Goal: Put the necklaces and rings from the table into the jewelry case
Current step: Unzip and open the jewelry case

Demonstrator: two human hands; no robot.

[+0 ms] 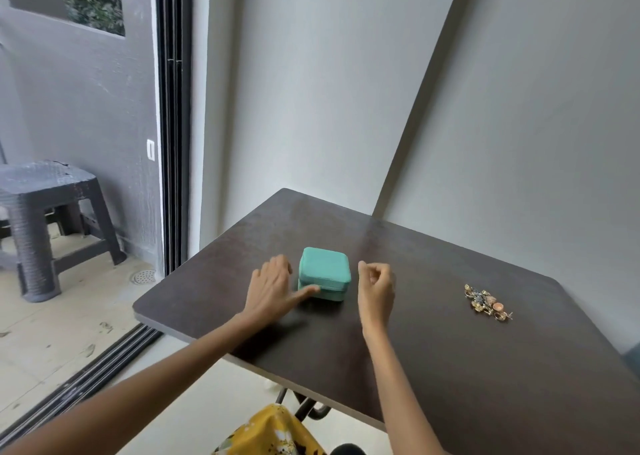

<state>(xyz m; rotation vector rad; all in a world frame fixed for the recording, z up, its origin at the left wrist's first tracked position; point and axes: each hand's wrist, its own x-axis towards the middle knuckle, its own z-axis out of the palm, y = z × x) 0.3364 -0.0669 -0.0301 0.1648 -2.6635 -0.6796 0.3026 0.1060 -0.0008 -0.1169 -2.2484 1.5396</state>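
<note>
A closed teal jewelry case (pixel 324 274) is seen near the middle of the dark table (pixel 433 350). Its left side is touched by the left hand (pixel 272 290), fingers spread and the thumb laid along the front seam. The right hand (pixel 376 290) is held just beside the case's right side, fingers loosely curled around nothing. A small heap of necklaces and rings (pixel 487 303) is left well apart to the right.

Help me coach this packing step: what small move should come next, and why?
Probably open the teal jewelry case first. Its lid looks closed, the left hand already touches its front with the thumb, and the right hand is loosely curled beside it, holding nothing. The jewelry pile lies untouched farther right on the table.
</note>
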